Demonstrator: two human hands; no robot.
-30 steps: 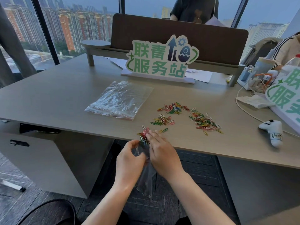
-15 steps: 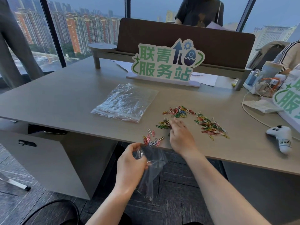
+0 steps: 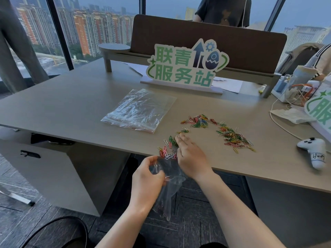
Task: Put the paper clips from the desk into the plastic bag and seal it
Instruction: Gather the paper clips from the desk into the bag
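The left hand [image 3: 146,183] grips the plastic bag [image 3: 167,192] hanging lengthwise, mouth up; the right hand [image 3: 190,158] sweeps paper clips [image 3: 168,153] open-fingered.

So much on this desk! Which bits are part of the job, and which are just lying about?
Part of the job:
paper clips on the desk
plastic bag, held by the left hand
right hand

Just lying about:
stack of spare bags
green sign
white game controller

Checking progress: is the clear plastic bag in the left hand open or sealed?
Open: left hand holds the clear plastic bag with its mouth spread below the desk edge.
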